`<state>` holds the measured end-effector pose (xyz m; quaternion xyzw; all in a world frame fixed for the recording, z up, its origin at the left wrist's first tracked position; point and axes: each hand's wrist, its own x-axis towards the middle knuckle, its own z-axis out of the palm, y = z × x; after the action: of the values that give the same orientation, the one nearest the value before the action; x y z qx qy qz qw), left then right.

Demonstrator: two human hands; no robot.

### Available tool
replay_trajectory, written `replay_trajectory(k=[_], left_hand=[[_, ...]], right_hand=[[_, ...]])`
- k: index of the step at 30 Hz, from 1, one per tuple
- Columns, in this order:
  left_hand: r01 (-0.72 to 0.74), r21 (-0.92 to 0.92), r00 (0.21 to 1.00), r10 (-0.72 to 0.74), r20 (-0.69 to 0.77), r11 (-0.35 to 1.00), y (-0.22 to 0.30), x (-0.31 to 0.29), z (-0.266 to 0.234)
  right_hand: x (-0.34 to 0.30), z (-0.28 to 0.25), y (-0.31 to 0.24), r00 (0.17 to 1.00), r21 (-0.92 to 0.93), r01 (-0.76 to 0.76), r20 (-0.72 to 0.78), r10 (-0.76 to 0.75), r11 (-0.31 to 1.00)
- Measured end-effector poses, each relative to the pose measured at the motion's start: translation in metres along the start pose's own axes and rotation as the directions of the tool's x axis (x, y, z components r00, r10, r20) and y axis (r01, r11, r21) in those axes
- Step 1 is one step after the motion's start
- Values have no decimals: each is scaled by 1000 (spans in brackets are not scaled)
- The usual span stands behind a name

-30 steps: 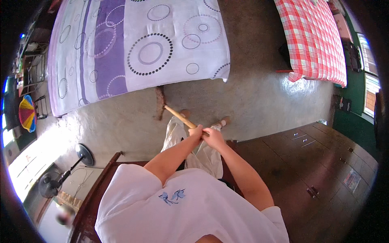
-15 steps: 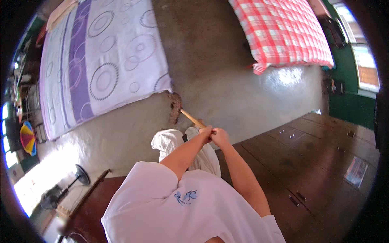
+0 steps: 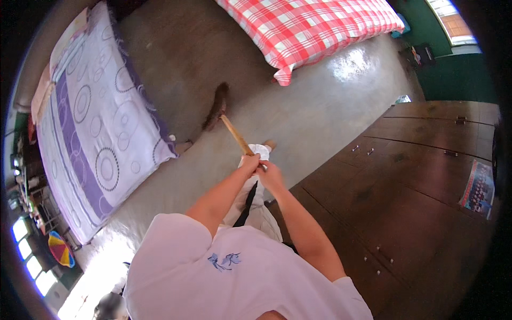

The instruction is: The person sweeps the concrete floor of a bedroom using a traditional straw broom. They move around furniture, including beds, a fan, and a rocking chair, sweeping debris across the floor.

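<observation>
Both hands grip a long-handled broom, which points away from me over the floor. My left hand is closed around the light wooden handle, farther out than the other. Just behind it, my right hand is closed at the near end of the same handle. At the far end, the wide dark brown broom head is on or just above the grey floor, slightly smeared. It lies between the two beds, apart from both.
A bed with a white and purple circle-patterned sheet stands at left. Another, covered in red checked cloth, is at far right. A dark brown cabinet fills the right side. One foot shows ahead of my hands.
The view has turned and shifted. The broom head has moved away from the purple-patterned bed's corner, farther out between the beds. Both hands keep their hold on the handle.
</observation>
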<state>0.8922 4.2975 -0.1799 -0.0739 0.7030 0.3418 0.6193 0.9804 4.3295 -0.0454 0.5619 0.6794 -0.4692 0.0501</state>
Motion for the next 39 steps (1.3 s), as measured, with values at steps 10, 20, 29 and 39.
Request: replay_trajectory(k=[10, 20, 29, 39], left_hand=[[142, 10, 985, -143, 96, 990, 71, 25, 215], [39, 273, 959, -113, 260, 961, 161, 24, 373], [-74, 394, 988, 13, 156, 916, 207, 144, 472], [-1, 481, 955, -141, 259, 876, 231, 97, 672]], right_hand=[[87, -165, 81, 942, -82, -332, -76, 326, 940], [132, -297, 138, 893, 165, -256, -337, 299, 952], [260, -357, 218, 889, 645, -313, -60, 455, 697], [257, -530, 288, 780, 362, -437, -303, 547, 823]])
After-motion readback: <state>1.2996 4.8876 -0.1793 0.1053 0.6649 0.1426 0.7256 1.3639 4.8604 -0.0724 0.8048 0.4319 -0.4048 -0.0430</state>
